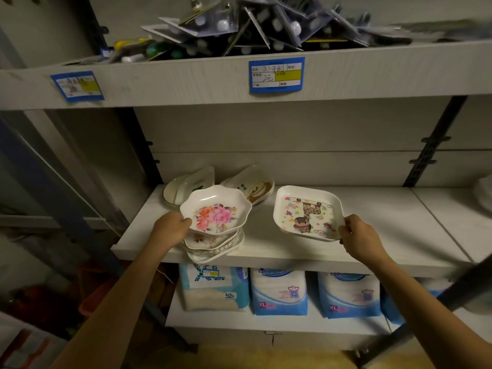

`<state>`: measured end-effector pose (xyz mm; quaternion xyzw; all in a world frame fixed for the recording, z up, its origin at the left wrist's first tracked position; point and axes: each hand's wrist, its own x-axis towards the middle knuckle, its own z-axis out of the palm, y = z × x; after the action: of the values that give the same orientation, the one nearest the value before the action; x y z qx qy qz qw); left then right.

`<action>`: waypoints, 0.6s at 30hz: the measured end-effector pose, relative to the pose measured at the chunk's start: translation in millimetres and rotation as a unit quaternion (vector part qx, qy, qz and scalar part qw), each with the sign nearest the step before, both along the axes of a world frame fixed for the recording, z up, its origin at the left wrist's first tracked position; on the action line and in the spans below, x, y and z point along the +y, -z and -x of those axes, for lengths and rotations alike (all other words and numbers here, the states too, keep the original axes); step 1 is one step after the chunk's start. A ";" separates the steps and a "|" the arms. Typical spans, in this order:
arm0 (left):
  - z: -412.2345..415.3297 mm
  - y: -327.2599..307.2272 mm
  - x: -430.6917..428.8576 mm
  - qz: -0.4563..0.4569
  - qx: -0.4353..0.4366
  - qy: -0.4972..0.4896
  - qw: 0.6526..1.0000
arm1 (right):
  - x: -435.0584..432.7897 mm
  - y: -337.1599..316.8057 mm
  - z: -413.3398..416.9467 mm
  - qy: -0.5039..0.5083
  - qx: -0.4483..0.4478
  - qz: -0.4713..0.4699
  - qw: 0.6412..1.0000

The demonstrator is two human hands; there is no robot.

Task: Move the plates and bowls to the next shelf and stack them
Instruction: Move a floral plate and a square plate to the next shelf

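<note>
My left hand (pixel 171 227) grips the near-left rim of a scalloped white plate with pink and orange flowers (pixel 215 209), tilted above a short stack of similar plates (pixel 215 247) at the front edge of the middle shelf (pixel 372 222). A square white plate with a giraffe cartoon (pixel 308 213) is held at its right corner by my right hand (pixel 358 234), just above the shelf. Behind stand two leaning bowls, a white one with a dark rim (pixel 186 189) and one with brown inside (pixel 255 187).
The upper shelf (pixel 239 83) with blue price tags carries a heap of packaged goods. Below, blue and white diaper packs (pixel 278 291) stand in a row. A white object (pixel 484 193) sits on the adjoining shelf at the far right. Dark metal uprights flank the shelf.
</note>
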<state>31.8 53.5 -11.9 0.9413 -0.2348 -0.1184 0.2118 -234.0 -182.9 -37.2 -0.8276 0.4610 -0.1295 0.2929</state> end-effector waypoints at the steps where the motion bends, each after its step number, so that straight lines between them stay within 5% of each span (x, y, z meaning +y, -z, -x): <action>1: 1.7 -2.0 -3.0 0.006 -0.006 0.011 1.000 | 0.3 -1.0 5.7 0.008 -0.003 -0.002 1.000; 18: 117.7 -3.2 -129.9 0.037 -0.012 0.266 0.963 | 6.9 -17.9 182.0 0.191 0.001 0.052 0.980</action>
<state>-85.9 -76.4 -8.6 0.8374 -0.4839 -0.1503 0.2048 -416.1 -176.1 -19.2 -0.7385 0.6036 -0.2056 0.2191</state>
